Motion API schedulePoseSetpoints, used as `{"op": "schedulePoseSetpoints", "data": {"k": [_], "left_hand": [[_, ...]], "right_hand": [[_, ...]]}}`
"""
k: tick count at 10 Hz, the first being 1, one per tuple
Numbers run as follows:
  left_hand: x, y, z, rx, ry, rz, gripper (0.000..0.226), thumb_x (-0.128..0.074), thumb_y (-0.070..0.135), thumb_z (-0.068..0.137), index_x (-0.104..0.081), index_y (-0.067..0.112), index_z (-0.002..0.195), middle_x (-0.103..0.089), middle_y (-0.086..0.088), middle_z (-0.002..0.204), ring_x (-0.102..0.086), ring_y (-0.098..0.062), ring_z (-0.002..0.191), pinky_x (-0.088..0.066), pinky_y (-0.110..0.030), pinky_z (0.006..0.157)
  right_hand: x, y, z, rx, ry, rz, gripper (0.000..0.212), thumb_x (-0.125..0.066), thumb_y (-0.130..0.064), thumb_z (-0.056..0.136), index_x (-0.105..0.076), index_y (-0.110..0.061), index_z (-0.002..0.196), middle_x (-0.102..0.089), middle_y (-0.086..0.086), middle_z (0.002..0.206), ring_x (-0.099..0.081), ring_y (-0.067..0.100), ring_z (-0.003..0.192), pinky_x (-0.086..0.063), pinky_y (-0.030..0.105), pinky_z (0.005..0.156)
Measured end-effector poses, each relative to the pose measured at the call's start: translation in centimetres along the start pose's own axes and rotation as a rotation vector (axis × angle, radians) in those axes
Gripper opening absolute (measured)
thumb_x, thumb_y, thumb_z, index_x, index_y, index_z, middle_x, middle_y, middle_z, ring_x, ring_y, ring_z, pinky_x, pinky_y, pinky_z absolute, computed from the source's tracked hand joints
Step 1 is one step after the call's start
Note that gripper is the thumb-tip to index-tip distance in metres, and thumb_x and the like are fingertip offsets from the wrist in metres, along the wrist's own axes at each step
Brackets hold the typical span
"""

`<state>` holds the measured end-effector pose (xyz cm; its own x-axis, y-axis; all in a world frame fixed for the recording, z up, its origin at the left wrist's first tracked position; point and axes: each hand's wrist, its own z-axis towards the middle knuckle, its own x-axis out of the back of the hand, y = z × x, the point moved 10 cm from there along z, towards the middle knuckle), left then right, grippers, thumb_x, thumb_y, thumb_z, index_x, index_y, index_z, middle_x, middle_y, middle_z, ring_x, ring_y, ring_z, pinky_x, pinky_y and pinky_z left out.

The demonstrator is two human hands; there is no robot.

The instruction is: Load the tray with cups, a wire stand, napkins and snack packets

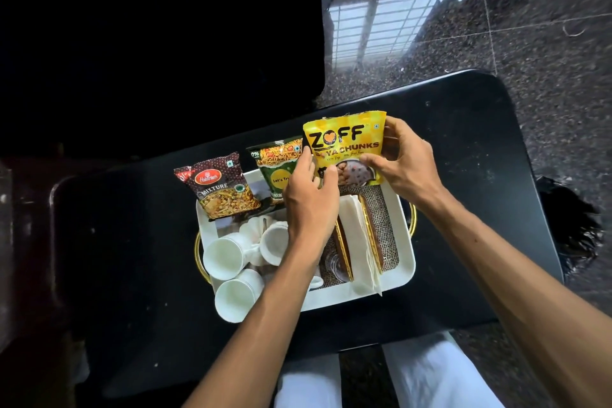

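Both hands grip the yellow packet (344, 149): left hand (309, 199) pinches its lower left corner, right hand (407, 162) wraps the right edge with the thumb across the front.

Head view:
- Packet is upright over the far right corner of the tray (405, 242), not yet let go.
- Two-handed hold probably keeps the floppy bag square while seating it.
- Green packet (281, 169) and maroon packet (222, 189) lean on the far rim. Likely stood on edge to save floor space and show the labels.
- Cups (228, 258) cluster near left. Only a gold rod (265, 225) hints at the wire stand.
- Napkins (356, 235) stand mid-right.
- Load looks nearly complete.
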<state>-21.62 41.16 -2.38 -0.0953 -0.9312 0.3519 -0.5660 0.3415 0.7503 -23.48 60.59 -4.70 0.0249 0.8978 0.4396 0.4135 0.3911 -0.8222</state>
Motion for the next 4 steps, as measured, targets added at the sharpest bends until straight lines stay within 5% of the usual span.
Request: {"op": "schedulePoseSetpoints", "data": {"k": [2, 4], "left_hand": [[0.6, 1.2, -1.9, -0.071, 0.001, 0.041, 0.062, -0.055, 0.009, 0.102, -0.029, 0.012, 0.158, -0.040, -0.006, 0.163, -0.042, -0.017, 0.148, -0.036, -0.034, 0.121], [2.5, 4.6, -3.7, -0.291, 0.060, 0.352, 0.061, -0.056, 0.017, 0.102, -0.032, 0.015, 0.158, -0.039, -0.005, 0.163, -0.040, -0.016, 0.149, -0.025, -0.016, 0.113]], "right_hand": [[1.1, -1.2, -0.6, 0.069, 0.033, -0.177, 0.089, -0.084, -0.026, 0.078, -0.035, -0.012, 0.151, -0.051, 0.011, 0.145, -0.050, 0.021, 0.132, -0.044, 0.041, 0.112], [1.5, -5.7, -2.1, 0.244, 0.058, -0.357, 0.088, -0.079, -0.031, 0.084, -0.031, -0.006, 0.153, -0.040, 0.017, 0.152, -0.038, 0.028, 0.141, -0.029, 0.031, 0.116]]}}
